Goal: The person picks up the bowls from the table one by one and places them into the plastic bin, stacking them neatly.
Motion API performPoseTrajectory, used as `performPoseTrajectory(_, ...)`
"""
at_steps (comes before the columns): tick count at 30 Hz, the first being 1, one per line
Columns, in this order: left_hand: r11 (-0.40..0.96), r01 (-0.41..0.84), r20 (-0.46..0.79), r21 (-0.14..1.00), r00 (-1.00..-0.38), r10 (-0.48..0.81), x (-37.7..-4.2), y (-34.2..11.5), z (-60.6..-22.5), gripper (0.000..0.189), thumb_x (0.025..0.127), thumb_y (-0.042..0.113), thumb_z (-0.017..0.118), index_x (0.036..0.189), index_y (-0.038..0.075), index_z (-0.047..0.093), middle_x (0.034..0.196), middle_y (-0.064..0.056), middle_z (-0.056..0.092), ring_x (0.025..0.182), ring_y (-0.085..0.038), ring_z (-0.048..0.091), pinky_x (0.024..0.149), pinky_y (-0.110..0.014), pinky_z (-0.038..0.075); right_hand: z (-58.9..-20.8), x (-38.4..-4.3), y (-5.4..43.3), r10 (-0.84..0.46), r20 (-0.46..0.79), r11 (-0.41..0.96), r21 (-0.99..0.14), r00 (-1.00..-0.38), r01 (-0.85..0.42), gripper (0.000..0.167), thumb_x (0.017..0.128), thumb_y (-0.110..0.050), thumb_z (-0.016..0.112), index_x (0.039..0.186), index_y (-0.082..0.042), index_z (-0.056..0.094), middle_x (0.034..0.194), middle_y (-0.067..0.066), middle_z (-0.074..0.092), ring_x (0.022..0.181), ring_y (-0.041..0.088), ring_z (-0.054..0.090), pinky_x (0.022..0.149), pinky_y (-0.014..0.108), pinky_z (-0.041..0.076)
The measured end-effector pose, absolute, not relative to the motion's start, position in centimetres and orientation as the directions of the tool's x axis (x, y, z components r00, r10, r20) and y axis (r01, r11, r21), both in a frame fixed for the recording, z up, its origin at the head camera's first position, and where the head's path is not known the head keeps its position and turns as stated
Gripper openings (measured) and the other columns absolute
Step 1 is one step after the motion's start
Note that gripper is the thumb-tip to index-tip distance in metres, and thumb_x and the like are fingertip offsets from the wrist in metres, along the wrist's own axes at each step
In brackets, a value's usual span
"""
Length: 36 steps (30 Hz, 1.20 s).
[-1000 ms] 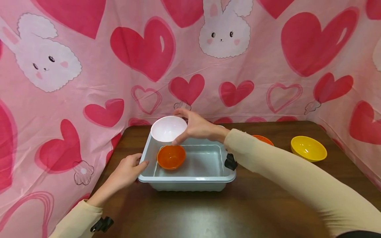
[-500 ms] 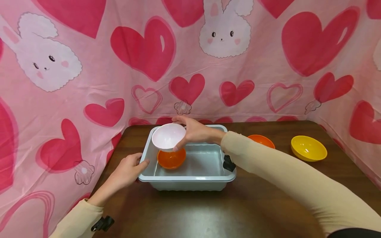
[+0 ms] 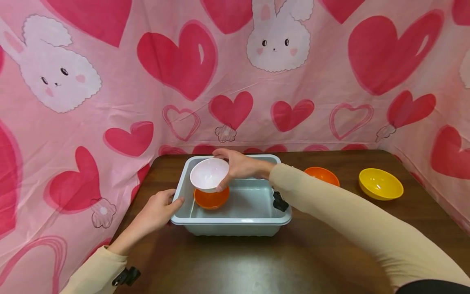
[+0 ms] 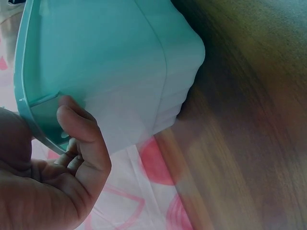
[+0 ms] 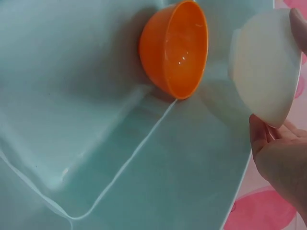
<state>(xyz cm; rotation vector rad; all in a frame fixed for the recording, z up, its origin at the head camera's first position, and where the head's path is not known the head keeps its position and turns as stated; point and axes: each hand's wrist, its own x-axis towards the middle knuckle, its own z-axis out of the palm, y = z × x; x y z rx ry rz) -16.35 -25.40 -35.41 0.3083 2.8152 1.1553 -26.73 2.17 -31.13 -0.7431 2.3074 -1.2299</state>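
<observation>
A white bowl [image 3: 208,174] is held by its rim in my right hand [image 3: 240,165], above the left part of a light grey plastic basin [image 3: 231,221]. Below it an orange bowl [image 3: 211,199] sits inside the basin, partly covered by the white one in the head view. The right wrist view shows a gap between the white bowl [image 5: 266,64] and the orange bowl [image 5: 184,52]. My left hand [image 3: 158,210] grips the basin's left rim, thumb on top and fingers curled beneath the edge, as the left wrist view of that hand [image 4: 72,163] shows.
On the dark wooden table [image 3: 235,261], a second orange bowl [image 3: 323,175] stands right of the basin, partly behind my right sleeve. Farther right is a yellow bowl [image 3: 380,184]. A pink cloth [image 3: 235,81] with hearts and rabbits hangs behind and at both sides.
My right hand has lowered the white bowl toward the orange bowl in the basin. The left hand and the basin have stayed in place.
</observation>
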Motion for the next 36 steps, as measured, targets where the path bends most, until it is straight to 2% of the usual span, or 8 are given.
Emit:
performPoseTrajectory(11, 0.682, 0.144, -0.014, 0.717, -0.975, 0.220, -16.2, -25.5, -35.3, 0.034, 0.103, 0.016, 0.065, 0.127, -0.008, 0.063, 0.071, -0.007, 0.067, 0.048, -0.021, 0.060, 0.046, -0.036, 0.056, -32.1, -27.1, 1.5, -0.649, -0.132, 0.473, -0.842, -0.749, -0.261, 0.103, 0.073, -0.015, 0.095, 0.157, -0.005, 0.036, 0.153, 0.010, 0.048, 0.136, 0.026, 0.047, 0.116, 0.042, 0.042)
performPoseTrajectory(16, 0.685, 0.145, -0.011, 0.714, -0.976, 0.219, -16.2, -25.5, -35.3, 0.033, 0.103, 0.016, 0.065, 0.126, -0.008, 0.064, 0.068, -0.006, 0.066, 0.048, -0.021, 0.060, 0.046, -0.035, 0.055, -32.6, -27.1, 1.0, -0.652, -0.137, 0.481, -0.835, -0.745, -0.267, 0.103, 0.073, -0.014, 0.094, 0.158, -0.006, 0.037, 0.155, 0.010, 0.046, 0.138, 0.026, 0.046, 0.116, 0.043, 0.041)
performPoseTrajectory(24, 0.680, 0.148, -0.005, 0.718, -0.976, 0.218, -16.3, -25.5, -35.2, 0.035, 0.103, 0.016, 0.065, 0.128, -0.009, 0.063, 0.072, -0.010, 0.068, 0.049, -0.020, 0.061, 0.046, -0.036, 0.055, -33.5, -27.1, 0.7, -0.675, -0.126, 0.472, -0.831, -0.727, -0.295, 0.106, 0.069, -0.013, 0.097, 0.156, -0.001, 0.038, 0.158, 0.014, 0.046, 0.142, 0.028, 0.045, 0.122, 0.040, 0.033)
performPoseTrajectory(36, 0.671, 0.155, 0.007, 0.725, -0.976, 0.217, -16.3, -25.6, -35.4, 0.032, 0.103, 0.013, 0.065, 0.127, -0.008, 0.064, 0.073, -0.012, 0.068, 0.049, -0.020, 0.060, 0.045, -0.036, 0.055, -34.4, -27.1, 0.5, -0.681, -0.135, 0.519, -0.782, -0.719, -0.345, 0.108, 0.069, -0.013, 0.097, 0.157, 0.002, 0.037, 0.159, 0.015, 0.044, 0.143, 0.029, 0.044, 0.122, 0.038, 0.031)
